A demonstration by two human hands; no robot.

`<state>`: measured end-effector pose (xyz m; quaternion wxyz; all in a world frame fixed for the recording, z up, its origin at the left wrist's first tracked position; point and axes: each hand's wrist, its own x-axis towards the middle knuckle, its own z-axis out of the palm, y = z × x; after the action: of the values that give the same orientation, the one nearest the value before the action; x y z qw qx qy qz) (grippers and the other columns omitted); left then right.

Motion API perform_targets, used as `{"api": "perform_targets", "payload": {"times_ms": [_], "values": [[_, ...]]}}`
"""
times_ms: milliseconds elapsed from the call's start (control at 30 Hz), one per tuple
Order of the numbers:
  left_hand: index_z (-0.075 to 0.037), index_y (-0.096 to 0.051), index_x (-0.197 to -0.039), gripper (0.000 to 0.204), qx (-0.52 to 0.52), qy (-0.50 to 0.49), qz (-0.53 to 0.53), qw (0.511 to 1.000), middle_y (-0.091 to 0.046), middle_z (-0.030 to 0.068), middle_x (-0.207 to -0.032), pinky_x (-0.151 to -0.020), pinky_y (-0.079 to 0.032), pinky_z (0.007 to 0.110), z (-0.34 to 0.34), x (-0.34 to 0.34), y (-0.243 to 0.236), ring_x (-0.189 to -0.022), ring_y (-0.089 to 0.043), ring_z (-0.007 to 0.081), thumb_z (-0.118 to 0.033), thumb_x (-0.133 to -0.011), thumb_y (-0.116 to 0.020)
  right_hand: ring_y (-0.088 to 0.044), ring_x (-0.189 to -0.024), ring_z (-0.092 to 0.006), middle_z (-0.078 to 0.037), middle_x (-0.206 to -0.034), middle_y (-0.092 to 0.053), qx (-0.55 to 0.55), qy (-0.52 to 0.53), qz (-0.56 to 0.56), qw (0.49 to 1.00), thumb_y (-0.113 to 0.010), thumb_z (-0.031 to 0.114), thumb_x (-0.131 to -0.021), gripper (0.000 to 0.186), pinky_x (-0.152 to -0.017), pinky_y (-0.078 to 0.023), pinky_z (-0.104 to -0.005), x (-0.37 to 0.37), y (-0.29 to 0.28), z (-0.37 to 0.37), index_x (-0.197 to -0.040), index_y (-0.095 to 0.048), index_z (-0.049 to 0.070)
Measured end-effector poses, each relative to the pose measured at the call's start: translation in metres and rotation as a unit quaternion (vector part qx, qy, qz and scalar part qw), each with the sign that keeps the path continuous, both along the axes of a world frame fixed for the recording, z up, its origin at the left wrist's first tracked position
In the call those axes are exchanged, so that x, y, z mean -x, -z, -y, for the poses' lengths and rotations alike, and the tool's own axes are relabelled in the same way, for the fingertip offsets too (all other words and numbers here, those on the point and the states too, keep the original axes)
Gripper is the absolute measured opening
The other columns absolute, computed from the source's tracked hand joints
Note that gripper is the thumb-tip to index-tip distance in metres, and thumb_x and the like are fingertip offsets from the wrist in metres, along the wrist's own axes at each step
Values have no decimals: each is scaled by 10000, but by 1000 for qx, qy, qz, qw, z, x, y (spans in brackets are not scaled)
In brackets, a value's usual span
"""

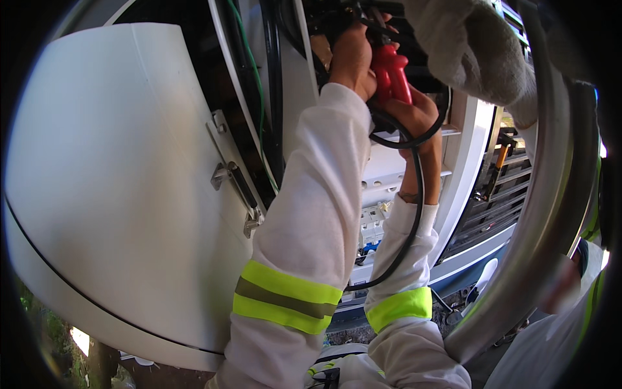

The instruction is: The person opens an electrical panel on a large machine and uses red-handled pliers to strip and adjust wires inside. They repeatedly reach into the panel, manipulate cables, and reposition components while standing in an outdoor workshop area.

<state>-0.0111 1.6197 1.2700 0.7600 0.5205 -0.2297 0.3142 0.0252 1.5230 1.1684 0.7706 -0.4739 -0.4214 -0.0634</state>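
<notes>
Pliers with red handles (391, 74) point up into the dark upper part of a cabinet. Closed around their handles is my right hand (420, 113). My left hand (353, 61) is up beside the pliers, its fingers curled in at the dark fittings; what they hold is hidden. A black cable (420, 194) loops around my right wrist and hangs between my forearms. The plier jaws are partly hidden among dark parts and cable. Close to the right, another person's gloved hand (476, 52) reaches in from above.
A white cabinet door (116, 162) with a metal latch (236, 185) stands at left. Below my hands are white breakers (372, 223). A thick metal pole (518, 259) curves down the right side. An orange-handled tool (500, 159) hangs beyond the frame. Another person (551, 343) is at lower right.
</notes>
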Motion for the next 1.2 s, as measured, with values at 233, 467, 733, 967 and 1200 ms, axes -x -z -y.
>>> {"api": "perform_targets", "payload": {"times_ms": [233, 467, 733, 967, 1200], "values": [[-85, -653, -1036, 366, 14, 7, 12, 1000, -667, 95, -890, -563, -586, 399, -1, -6, 3, -727, -637, 216, -375, -1039, -430, -674, -761, -124, -91, -882, -728, -7, -28, -21, 999, -735, 207, -735, 469, -734, -512, -239, 5, 1, 14, -1153, -713, -3], [-108, -633, -1050, 264, 15, -29, -24, 999, -674, 101, -916, -481, -553, 374, 7, 17, 4, -649, -647, 242, -325, -1005, -489, -654, -783, -105, -77, -881, -718, 78, 53, 84, 992, -704, 184, -768, 486, -756, -502, -238, 12, -10, 31, -1206, -683, -26], [-118, -660, -1021, 242, 26, -72, -33, 997, -669, 76, -815, -440, -409, 314, 9, 12, 5, -549, -665, 235, -276, -1008, -478, -652, -762, -102, -71, -844, -711, 49, 32, 87, 994, -688, 151, -742, 464, -741, -509, -256, -3, -12, 17, -1185, -700, 13], [-121, -659, -1000, 225, 14, -45, -28, 998, -668, 77, -806, -448, -412, 320, 7, 7, 5, -548, -672, 225, -224, -990, -458, -659, -753, -109, -79, -837, -713, 99, 119, 108, 982, -686, 150, -728, 471, -734, -513, -262, 3, -17, 22, -1180, -704, 19], [-94, -611, -1179, 233, 21, -70, -5, 997, -678, 106, -991, -679, -624, 396, 14, 23, 7, -776, -662, 211, -202, -998, -511, -666, -744, -116, -87, -830, -715, 133, 199, 126, 963, -684, 148, -714, 478, -726, -518, -268, 17, -24, 26, -1175, -708, 26]]}}
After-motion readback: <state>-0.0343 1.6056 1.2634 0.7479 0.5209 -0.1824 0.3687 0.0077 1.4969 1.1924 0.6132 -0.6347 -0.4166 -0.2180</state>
